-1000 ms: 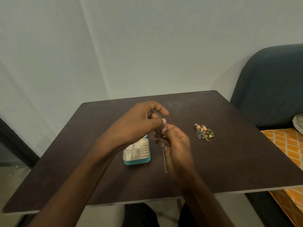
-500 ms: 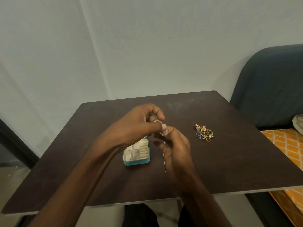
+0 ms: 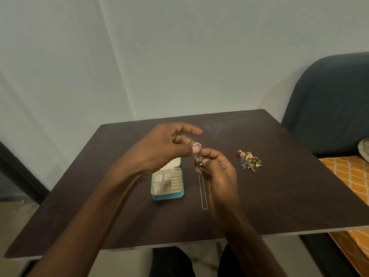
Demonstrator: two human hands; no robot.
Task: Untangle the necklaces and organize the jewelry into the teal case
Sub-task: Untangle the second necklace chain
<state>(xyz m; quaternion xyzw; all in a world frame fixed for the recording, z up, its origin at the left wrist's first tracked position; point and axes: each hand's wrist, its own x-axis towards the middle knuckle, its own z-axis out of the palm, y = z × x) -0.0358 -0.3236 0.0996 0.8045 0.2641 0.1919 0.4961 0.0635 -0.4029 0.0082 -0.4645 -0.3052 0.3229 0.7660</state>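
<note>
1. Head cam, going left to right with the case (image 3: 167,183) as my anchor. It sits open on the table (image 3: 289,196), lid flipped up at its far end. The compartments look bare from here, so I'd say nothing has been filed yet.

2. Left hand (image 3: 167,145) hovers above the far end of the case. Thumb and a finger pinch the top of the chain tangle (image 3: 197,154). What's new: half a second ago the other fingers were curled in close, now they're fanned out and the index is sticking forward. Looks like a regrip to pull a strand looser, though that's my guess.

3. The tangle is held in the air just right of the case's far end, between both hands. One long thin chain loop (image 3: 202,193) hangs down from it, alongside the case's right wall. It has barely changed over the last second, so the knot hasn't given way yet.

4. Right hand (image 3: 217,172), right of the case, is pinching the lower part of the tangle with curled fingertips. It's pretty much where it was.

5. Well right of the case, the pile (image 3: 249,160) of gold, silver and green pieces sits on the table, not moved at all.

6. Meaning: we're in the untangling stage, sorting hasn't begun. Thin chain, so yanking could tighten it.
</note>
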